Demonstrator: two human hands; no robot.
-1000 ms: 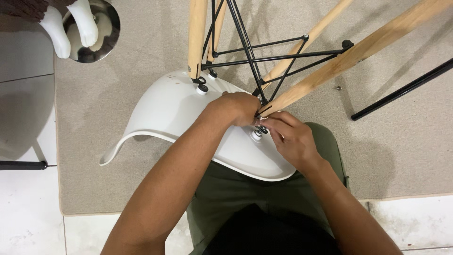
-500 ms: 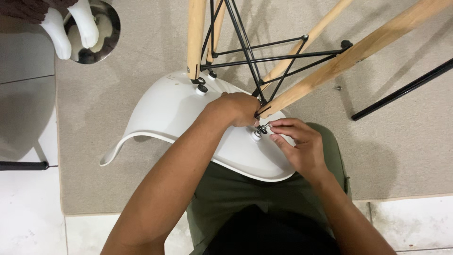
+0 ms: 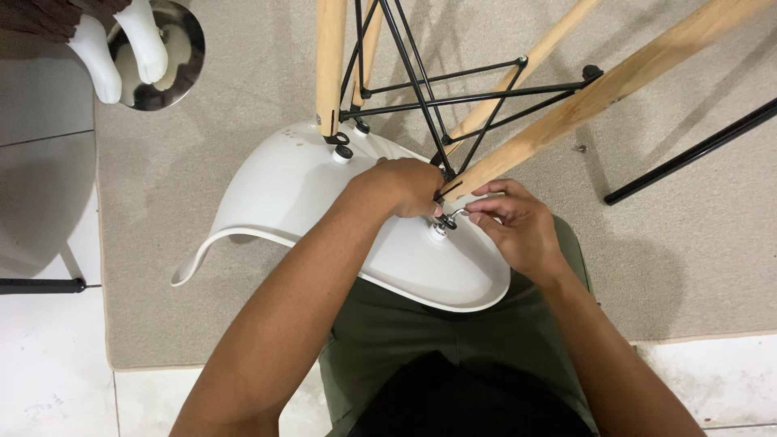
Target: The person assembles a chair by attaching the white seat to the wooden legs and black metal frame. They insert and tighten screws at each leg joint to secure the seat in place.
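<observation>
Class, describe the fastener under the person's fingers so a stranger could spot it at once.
Find the upturned white plastic chair seat on the beige carpet. Both hands meet where one wooden leg joins it; there sits a small metal bolt, unlike the untouched black fastener further left.

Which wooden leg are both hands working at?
The long leg slanting to the upper right. Its lower end meets the white seat between the left hand and right hand; the others stand farther left.
</observation>
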